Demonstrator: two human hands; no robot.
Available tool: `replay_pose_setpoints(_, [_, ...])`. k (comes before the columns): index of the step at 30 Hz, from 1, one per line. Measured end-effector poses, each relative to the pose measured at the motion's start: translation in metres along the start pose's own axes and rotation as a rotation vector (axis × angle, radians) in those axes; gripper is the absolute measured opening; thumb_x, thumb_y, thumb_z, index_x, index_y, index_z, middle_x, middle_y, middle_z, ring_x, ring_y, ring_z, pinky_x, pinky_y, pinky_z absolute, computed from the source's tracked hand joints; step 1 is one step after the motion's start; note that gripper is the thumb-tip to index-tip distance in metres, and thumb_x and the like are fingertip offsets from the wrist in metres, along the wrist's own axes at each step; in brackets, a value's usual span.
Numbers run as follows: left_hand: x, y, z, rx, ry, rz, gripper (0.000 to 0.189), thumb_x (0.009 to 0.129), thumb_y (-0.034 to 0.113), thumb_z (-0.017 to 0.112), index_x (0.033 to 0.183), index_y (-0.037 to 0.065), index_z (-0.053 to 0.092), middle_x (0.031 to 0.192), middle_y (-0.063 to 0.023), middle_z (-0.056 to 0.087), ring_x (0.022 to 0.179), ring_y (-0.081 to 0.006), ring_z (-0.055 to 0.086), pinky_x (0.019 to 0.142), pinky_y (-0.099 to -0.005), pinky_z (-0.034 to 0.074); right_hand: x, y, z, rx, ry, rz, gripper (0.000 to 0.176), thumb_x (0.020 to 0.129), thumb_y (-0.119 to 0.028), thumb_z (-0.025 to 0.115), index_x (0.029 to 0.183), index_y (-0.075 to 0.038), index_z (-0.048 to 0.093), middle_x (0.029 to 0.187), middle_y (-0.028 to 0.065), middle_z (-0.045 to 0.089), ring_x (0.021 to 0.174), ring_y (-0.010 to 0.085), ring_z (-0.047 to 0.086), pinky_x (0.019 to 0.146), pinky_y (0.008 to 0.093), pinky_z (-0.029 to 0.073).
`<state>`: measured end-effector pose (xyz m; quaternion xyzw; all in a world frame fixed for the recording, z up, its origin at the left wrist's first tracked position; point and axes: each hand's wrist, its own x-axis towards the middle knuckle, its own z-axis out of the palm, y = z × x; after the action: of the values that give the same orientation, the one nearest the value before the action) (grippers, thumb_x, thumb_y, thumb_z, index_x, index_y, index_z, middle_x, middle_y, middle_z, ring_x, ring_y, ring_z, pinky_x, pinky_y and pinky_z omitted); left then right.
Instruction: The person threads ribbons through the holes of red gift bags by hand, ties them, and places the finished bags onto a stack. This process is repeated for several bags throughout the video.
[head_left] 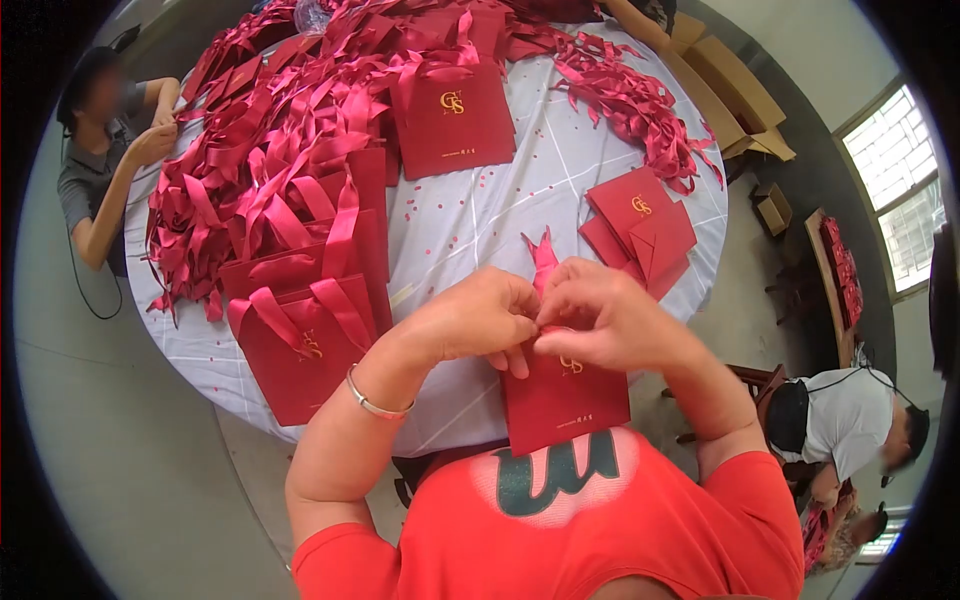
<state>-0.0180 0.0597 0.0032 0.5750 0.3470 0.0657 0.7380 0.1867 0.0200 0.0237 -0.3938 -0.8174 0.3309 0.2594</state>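
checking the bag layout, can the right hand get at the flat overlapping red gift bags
Probably yes: the flat red gift bags lie just beyond the right hand with nothing standing between, though that hand looks busy at the top of another red bag.

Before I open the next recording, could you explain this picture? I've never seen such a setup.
There's no machine here: a person works bare-handed, and the single picture comes from a camera worn on that person's head, looking forward and down. The left hand and right hand meet at the top of a red bag; exactly what the fingertips pinch is hidden. On the white tablecloth lie heaped ribbon-handled bags, loose ribbons and more red bags.
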Motion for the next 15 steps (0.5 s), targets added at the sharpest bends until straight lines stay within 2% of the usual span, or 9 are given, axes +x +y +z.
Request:
replay_pose_setpoints(2, [-0.005,0.005,0.005,0.105,0.101,0.044,0.016,0.092,0.005,0.059,0.104,-0.006,0.059,0.083,-0.0100,0.069,0.065,-0.0183,0.071,0.052,-0.0256,0.050,0.007,0.003,-0.016,0.411,-0.130,0.485,0.010,0.088,-0.007,0.070,0.095,-0.001,0.067,0.089,0.0030,0.066,0.083,0.0077,0.061,0.072,0.0253,0.050])
replay_pose_setpoints(3, [-0.004,0.005,0.008,0.158,0.139,0.059,0.016,0.091,0.004,0.061,0.103,-0.006,0.056,0.074,-0.0092,0.067,0.059,-0.0179,0.070,0.049,-0.0263,0.048,0.009,0.018,-0.016,0.443,-0.114,0.484,0.019,0.087,-0.015,0.070,0.095,0.001,0.066,0.088,0.0065,0.069,0.081,0.0102,0.062,0.068,0.0282,0.049])
replay_pose_setpoints(5, [-0.007,0.010,0.014,0.225,0.139,0.070,0.015,0.092,0.004,0.060,0.102,-0.006,0.056,0.071,-0.0084,0.066,0.058,-0.0180,0.070,0.048,-0.0266,0.048,0.016,0.046,-0.013,0.311,-0.213,0.254,0.018,0.088,-0.015,0.068,0.097,0.000,0.067,0.086,0.0042,0.068,0.077,0.0113,0.062,0.067,0.0273,0.050])
replay_pose_setpoints(6, [-0.008,0.012,0.017,0.273,0.163,0.089,0.014,0.092,0.004,0.060,0.101,-0.006,0.055,0.068,-0.0077,0.065,0.057,-0.0180,0.069,0.048,-0.0269,0.048,0.024,0.040,-0.017,0.293,-0.373,0.398,0.013,0.092,-0.004,0.064,0.104,0.000,0.065,0.090,0.0016,0.067,0.085,0.0083,0.062,0.075,0.0243,0.051])
replay_pose_setpoints(8, [-0.010,0.013,0.021,0.267,0.150,0.090,0.012,0.091,0.002,0.061,0.097,-0.005,0.054,0.067,-0.0076,0.064,0.057,-0.0186,0.070,0.046,-0.0273,0.047,0.039,0.054,-0.019,0.460,-0.547,0.454,0.014,0.089,-0.002,0.063,0.104,0.000,0.065,0.090,0.0011,0.067,0.084,0.0075,0.061,0.073,0.0234,0.050])
replay_pose_setpoints(9, [-0.011,0.012,0.022,0.259,0.192,0.106,0.012,0.090,0.001,0.062,0.095,-0.004,0.052,0.067,-0.0081,0.064,0.058,-0.0192,0.070,0.046,-0.0274,0.046,0.048,0.053,-0.023,0.566,-0.643,0.543,0.017,0.086,-0.002,0.063,0.103,-0.002,0.066,0.085,-0.0016,0.065,0.075,0.0047,0.057,0.064,0.0207,0.045])
replay_pose_setpoints(10, [-0.013,0.012,0.023,0.250,0.237,0.125,0.013,0.089,-0.001,0.062,0.094,-0.004,0.051,0.067,-0.0085,0.064,0.058,-0.0197,0.071,0.045,-0.0274,0.046,0.052,0.056,-0.021,0.570,-0.625,0.540,0.017,0.086,-0.002,0.063,0.103,-0.002,0.066,0.085,-0.0016,0.065,0.075,0.0047,0.057,0.064,0.0207,0.045])
replay_pose_setpoints(12, [-0.015,0.014,0.023,0.249,0.222,0.147,0.017,0.086,-0.003,0.064,0.092,-0.002,0.048,0.066,-0.0091,0.063,0.059,-0.0209,0.071,0.044,-0.0266,0.047,0.060,0.061,-0.016,0.705,-0.805,0.613,0.018,0.078,-0.006,0.071,0.096,-0.006,0.067,0.072,-0.0033,0.059,0.059,0.0048,0.049,0.050,0.0214,0.035])
replay_pose_setpoints(15, [-0.018,0.015,0.022,0.222,0.223,0.136,0.019,0.087,-0.005,0.063,0.092,-0.002,0.045,0.067,-0.0096,0.063,0.061,-0.0213,0.071,0.046,-0.0268,0.051,0.058,0.054,-0.015,0.734,-0.756,0.671,0.020,0.080,-0.007,0.067,0.100,-0.005,0.067,0.073,-0.0055,0.058,0.058,0.0018,0.044,0.049,0.0196,0.030])
